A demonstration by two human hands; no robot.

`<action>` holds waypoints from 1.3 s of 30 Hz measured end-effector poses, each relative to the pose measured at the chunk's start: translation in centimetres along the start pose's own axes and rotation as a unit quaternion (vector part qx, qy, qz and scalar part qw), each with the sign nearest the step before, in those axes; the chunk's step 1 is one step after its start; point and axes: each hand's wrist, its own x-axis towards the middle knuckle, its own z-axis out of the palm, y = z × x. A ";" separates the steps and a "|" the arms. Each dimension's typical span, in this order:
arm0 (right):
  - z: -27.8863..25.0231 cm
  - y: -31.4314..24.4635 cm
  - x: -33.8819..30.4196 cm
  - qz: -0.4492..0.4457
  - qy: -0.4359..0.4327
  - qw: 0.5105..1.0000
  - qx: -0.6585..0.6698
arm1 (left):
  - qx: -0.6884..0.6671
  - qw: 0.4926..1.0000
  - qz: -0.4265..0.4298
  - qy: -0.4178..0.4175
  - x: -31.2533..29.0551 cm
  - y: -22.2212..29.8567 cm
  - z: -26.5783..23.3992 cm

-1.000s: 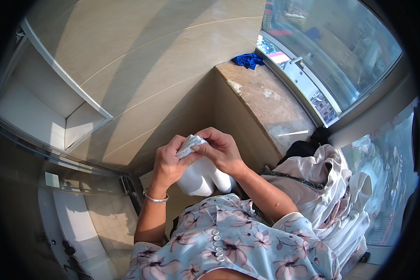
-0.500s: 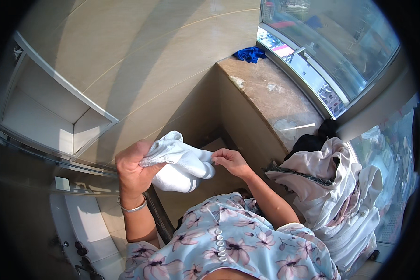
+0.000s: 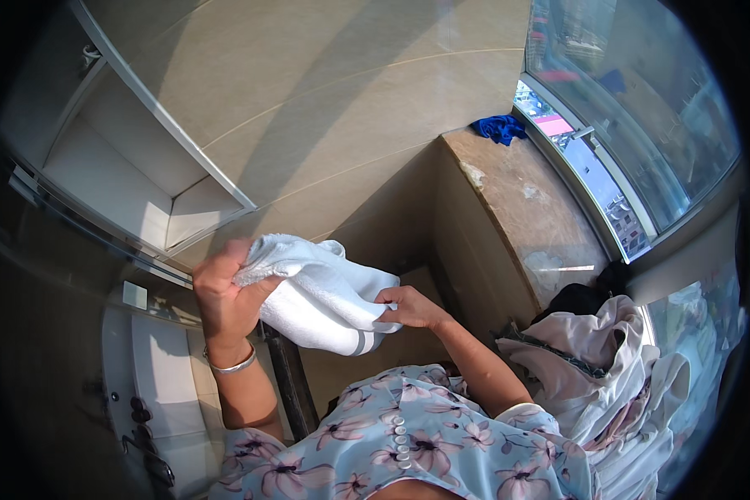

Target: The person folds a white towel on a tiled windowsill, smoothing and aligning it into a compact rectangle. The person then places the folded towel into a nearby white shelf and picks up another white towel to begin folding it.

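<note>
While holding a white towel (image 3: pixel 321 304) in mid-air before the flowered top (image 3: pixel 433 450), spread it sideways between both hands. Laid its long axis from left to right, with a slight downward slope toward the right hand (image 3: pixel 412 308). Gripped the bunched, higher end tightly in the left hand (image 3: pixel 229 287), thumb pressed against the cloth, and wore a silver bracelet (image 3: pixel 233 367) on that wrist. Pinched the lower, right-pointing end between thumb and fingers of the right hand. Showed a grey band across the towel near that end, and let loose folds sag between the two grips.

To the left, had a white open-fronted cabinet (image 3: pixel 142 142) in view, split into compartments, with sun and shadow across the inner panels. Could not tell the contents of its dim far-left section. To the right, had a heap of pale clothes (image 3: pixel 587 342), with black cloth (image 3: pixel 587 296) at its upper edge, by the near end of a stone ledge (image 3: pixel 517 204). Could not tell the support beneath that heap. Farther off, had a crumpled blue cloth (image 3: pixel 498 129) on the ledge's far corner, beside the window (image 3: pixel 633 108). Beyond the towel, faced a beige tiled wall (image 3: pixel 375 108) crossed by a broad shadow.
</note>
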 end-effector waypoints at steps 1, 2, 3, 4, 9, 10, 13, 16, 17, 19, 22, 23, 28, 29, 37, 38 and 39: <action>-1.0 1.5 -0.1 0.028 0.020 0.998 0.055 | 0.019 1.000 -0.018 0.012 -0.1 -0.4 -0.4; -1.9 2.6 -0.2 0.051 0.041 0.994 0.085 | 0.037 0.998 -0.036 0.026 -0.2 -0.8 -0.7; -2.3 2.4 -0.3 0.064 0.069 0.993 0.067 | 0.010 0.999 -0.037 0.017 -0.5 -1.1 -0.4; -2.7 2.2 -0.2 0.076 0.098 0.991 0.049 | -0.017 0.999 -0.037 0.009 -0.7 -1.3 0.2; -3.2 -1.2 0.2 0.038 0.068 0.966 -0.246 | -0.044 0.997 -0.030 -0.049 -0.7 -0.3 3.2; -3.4 -2.4 0.4 0.005 0.062 0.968 -0.242 | -0.058 0.996 -0.024 -0.060 -1.0 -0.4 3.7; -3.8 -9.0 -1.2 -0.101 0.010 0.993 -0.059 | -0.072 0.989 0.011 -0.130 -0.6 0.6 5.3; -3.9 -15.7 -0.6 -0.095 -0.016 0.992 0.080 | -0.077 0.983 0.020 -0.163 -1.2 0.5 7.8; -3.9 -17.4 -0.2 -0.088 -0.025 0.987 0.131 | -0.071 0.983 0.028 -0.168 -1.4 0.6 8.1; -4.4 -17.5 0.3 -0.079 -0.036 0.985 0.147 | -0.092 0.983 0.013 -0.161 -2.0 -0.3 8.6; -4.1 -18.0 0.2 -0.087 0.008 0.982 0.165 | -0.181 0.965 -0.061 -0.179 -2.0 -0.7 8.0; -3.9 -18.7 0.2 -0.088 0.025 0.980 0.175 | -0.219 0.953 -0.094 -0.188 -1.9 -1.0 7.6; -4.2 -18.9 0.7 -0.110 0.108 0.960 0.234 | -0.156 0.906 -0.169 -0.355 -5.1 -6.7 7.0; -4.6 -18.9 0.7 -0.113 0.121 0.959 0.230 | -0.113 0.912 -0.174 -0.353 -6.0 -7.6 7.0; -7.4 -17.8 -0.1 -0.140 0.207 0.953 0.171 | 0.025 0.966 -0.186 -0.176 -10.9 -12.2 4.0; -7.8 -17.7 -0.4 -0.142 0.216 0.954 0.153 | 0.014 0.970 -0.193 -0.148 -10.6 -12.2 3.4; -8.2 -17.5 -0.6 -0.145 0.220 0.955 0.136 | 0.004 0.971 -0.205 -0.123 -10.5 -12.3 2.8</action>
